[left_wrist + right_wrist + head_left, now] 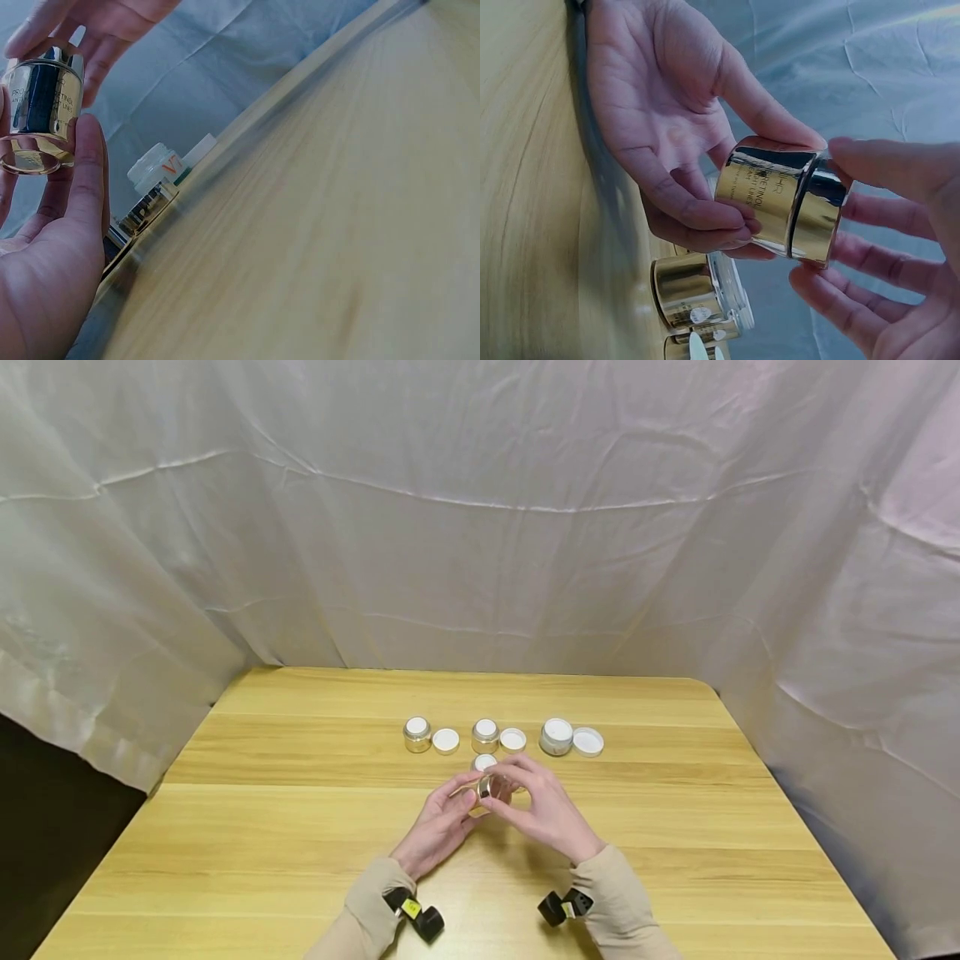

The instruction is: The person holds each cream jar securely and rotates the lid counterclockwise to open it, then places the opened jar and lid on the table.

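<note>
A shiny gold cream jar with printed lettering is held above the table between both hands. My left hand grips the body of the jar, thumb on one side and fingers on the other. The gold lid is pinched by the thumb and fingers of my right hand. In the right wrist view the lid sits against the jar body, with a thin dark line between them. Just beyond the hands stands an uncovered jar with a white top, partly hidden by the fingers.
Farther back, a row holds a left gold jar, a middle gold jar and a pale jar. Beside each lies a lid, white side up: left, middle, right. A grey curtain surrounds the wooden table.
</note>
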A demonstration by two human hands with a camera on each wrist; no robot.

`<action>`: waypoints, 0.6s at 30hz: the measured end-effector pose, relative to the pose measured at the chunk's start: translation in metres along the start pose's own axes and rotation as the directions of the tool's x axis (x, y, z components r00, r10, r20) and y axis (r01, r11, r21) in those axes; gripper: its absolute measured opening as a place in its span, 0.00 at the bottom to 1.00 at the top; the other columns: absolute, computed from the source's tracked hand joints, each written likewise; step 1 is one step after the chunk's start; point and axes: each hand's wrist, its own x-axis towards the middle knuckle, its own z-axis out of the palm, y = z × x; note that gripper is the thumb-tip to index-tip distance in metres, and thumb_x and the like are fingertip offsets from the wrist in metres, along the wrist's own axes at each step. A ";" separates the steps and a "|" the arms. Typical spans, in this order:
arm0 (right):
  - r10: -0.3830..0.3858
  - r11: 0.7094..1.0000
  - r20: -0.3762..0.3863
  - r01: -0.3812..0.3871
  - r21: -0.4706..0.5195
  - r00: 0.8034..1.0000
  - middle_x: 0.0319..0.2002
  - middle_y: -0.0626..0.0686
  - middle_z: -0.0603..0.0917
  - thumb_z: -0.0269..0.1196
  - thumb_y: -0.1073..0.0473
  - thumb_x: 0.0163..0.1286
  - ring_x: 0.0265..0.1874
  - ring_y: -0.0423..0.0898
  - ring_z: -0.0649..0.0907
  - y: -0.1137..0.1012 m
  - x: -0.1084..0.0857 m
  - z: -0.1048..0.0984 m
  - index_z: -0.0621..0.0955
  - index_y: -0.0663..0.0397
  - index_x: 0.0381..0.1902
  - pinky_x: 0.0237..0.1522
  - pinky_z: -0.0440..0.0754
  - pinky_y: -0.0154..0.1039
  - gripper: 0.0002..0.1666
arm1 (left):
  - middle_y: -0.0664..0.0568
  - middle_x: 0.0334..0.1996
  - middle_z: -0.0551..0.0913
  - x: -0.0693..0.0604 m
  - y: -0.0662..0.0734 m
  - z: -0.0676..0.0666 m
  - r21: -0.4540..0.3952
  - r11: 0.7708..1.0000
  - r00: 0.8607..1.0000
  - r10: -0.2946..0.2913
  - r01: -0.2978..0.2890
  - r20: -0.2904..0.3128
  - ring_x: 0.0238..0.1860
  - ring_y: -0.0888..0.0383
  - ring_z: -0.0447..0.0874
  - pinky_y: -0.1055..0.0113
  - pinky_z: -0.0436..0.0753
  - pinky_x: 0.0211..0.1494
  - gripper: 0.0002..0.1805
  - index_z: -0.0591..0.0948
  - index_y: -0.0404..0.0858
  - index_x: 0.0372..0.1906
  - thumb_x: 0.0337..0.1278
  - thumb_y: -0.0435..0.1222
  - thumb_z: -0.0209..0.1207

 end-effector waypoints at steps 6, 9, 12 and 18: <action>-0.047 0.999 0.036 0.046 0.029 0.998 0.53 0.51 0.83 0.73 0.60 0.60 0.49 0.48 0.84 0.001 0.000 0.000 0.83 0.55 0.56 0.55 0.85 0.46 0.25 | 0.60 0.58 0.81 -0.001 0.001 0.001 0.001 1.000 1.000 -0.010 0.010 -0.013 0.56 0.66 0.82 0.71 0.82 0.62 0.13 0.79 0.53 0.56 0.73 0.36 0.55; -0.020 0.999 0.037 0.018 0.031 0.999 0.55 0.51 0.82 0.73 0.57 0.61 0.52 0.49 0.83 0.000 -0.001 0.000 0.82 0.55 0.58 0.58 0.84 0.50 0.27 | 0.60 0.57 0.81 0.000 0.000 0.000 0.006 1.000 1.000 -0.009 0.010 -0.013 0.54 0.67 0.82 0.72 0.82 0.60 0.13 0.79 0.53 0.56 0.74 0.36 0.54; 0.024 0.999 0.011 -0.025 0.021 1.000 0.54 0.50 0.83 0.72 0.53 0.63 0.49 0.48 0.84 -0.001 -0.001 0.001 0.82 0.56 0.58 0.56 0.85 0.49 0.28 | 0.61 0.56 0.82 0.000 0.000 0.000 0.011 1.000 1.000 -0.008 0.008 -0.006 0.53 0.67 0.82 0.71 0.82 0.60 0.14 0.79 0.54 0.57 0.75 0.36 0.53; 0.024 0.998 -0.038 -0.022 0.051 0.999 0.46 0.52 0.85 0.71 0.54 0.65 0.37 0.46 0.86 0.001 0.001 0.003 0.83 0.60 0.53 0.42 0.88 0.35 0.23 | 0.61 0.53 0.84 0.000 -0.001 -0.001 0.015 1.000 1.000 0.005 -0.005 0.021 0.55 0.65 0.82 0.66 0.81 0.64 0.14 0.78 0.53 0.58 0.76 0.36 0.51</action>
